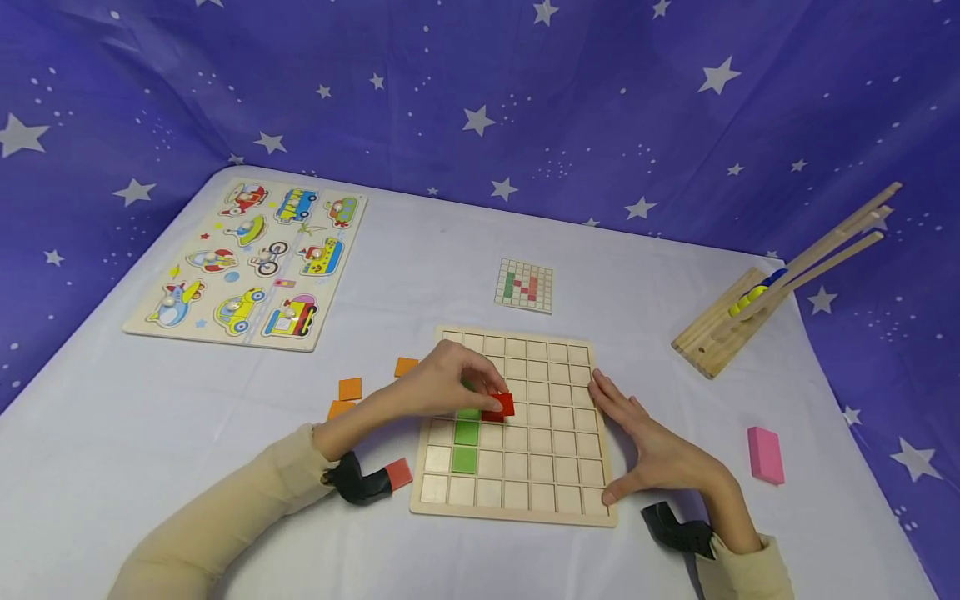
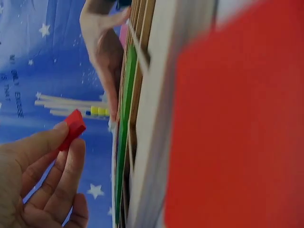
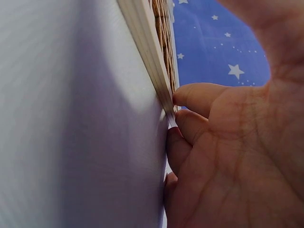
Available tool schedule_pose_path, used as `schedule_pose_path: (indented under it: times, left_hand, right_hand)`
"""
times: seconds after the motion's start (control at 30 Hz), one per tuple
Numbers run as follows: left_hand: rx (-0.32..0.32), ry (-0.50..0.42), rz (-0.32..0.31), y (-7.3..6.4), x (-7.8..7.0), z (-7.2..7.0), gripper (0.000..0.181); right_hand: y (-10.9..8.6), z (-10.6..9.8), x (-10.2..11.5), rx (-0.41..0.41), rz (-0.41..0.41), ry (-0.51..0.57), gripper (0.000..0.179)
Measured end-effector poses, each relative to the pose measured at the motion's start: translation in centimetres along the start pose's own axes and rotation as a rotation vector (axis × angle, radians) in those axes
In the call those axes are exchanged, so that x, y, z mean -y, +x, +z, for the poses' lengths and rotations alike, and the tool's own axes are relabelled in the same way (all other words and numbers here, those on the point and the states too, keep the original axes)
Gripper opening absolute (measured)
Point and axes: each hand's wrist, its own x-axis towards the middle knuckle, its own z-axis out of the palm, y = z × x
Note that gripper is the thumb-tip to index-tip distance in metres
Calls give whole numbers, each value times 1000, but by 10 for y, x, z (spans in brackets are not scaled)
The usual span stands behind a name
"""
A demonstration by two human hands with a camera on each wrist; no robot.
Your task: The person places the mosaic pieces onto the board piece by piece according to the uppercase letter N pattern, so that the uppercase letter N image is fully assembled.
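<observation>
My left hand (image 1: 453, 379) pinches a red square tile (image 1: 507, 405) between thumb and fingertips, over the left middle part of a wooden grid board (image 1: 513, 515). Darker red shows just under that tile, in the cell beside the green column. Green tiles (image 1: 467, 432) fill several cells of one column, the upper ones partly hidden by the hand. In the left wrist view the tile (image 2: 73, 129) is held at the fingertips. Along the board's right edge rests my right hand (image 1: 652, 446), fingers (image 3: 199, 98) extended against the side and thumb near the lower right corner.
Several orange tiles (image 1: 350, 389) and a red tile (image 1: 399, 472) lie left of the board. Behind it lies a small pattern card (image 1: 525, 285). A vehicle peg puzzle (image 1: 202, 329) is at the far left; a wooden peg stand (image 1: 708, 354) and pink block (image 1: 765, 455) are at right.
</observation>
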Motion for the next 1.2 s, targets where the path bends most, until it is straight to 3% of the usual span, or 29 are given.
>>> schedule_pose_path:
  times: [0.5,0.7,1.2]
  left_hand:
    - [114,-37,-35,2,-21,11,8]
    - [142,-39,-62,7,-19,20,7]
    - [170,213,-5,13,-16,29,4]
  right_hand:
    - [-1,-1,0,1,7,4,134]
    - [0,-1,1,7,4,5,133]
    - [0,-2,0,-1,-14,-1,131]
